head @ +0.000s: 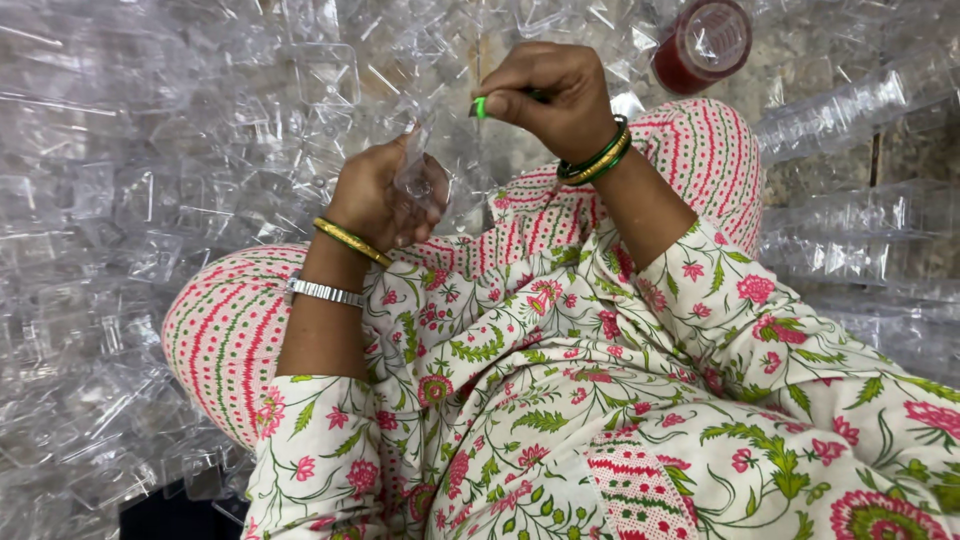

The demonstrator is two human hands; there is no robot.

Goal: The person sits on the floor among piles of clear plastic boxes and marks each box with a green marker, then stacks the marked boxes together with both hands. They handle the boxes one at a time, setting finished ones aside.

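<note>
Near the middle of the head view, a little toward 11 o'clock, the left hand (385,195) holds a small clear plastic piece (422,178). Its fingers are curled around the piece and touch it, so the piece sits inside the hand, see-through and hard to make out. Up at 12 o'clock from there, the right hand (548,95) is closed in a loose fist. Its thumb and fingers pinch a small green tool (481,106), and only the green tip pokes out on the side facing 9 o'clock. The green tip is just above the clear piece and close to it, but I cannot tell if they touch. Green bangles (598,158) ring the right wrist. A gold bangle (350,240) and a silver watch band (322,292) ring the left wrist. Below the hands, from 6 o'clock out to 4 o'clock, is the person's flowery white, pink and green clothing (560,400). At 9 o'clock lies a big heap of clear plastic boxes (120,200). More clear boxes are stacked at 3 o'clock (860,220). At 1 o'clock a red jar with a clear lid (703,45) rests among the plastic.
</note>
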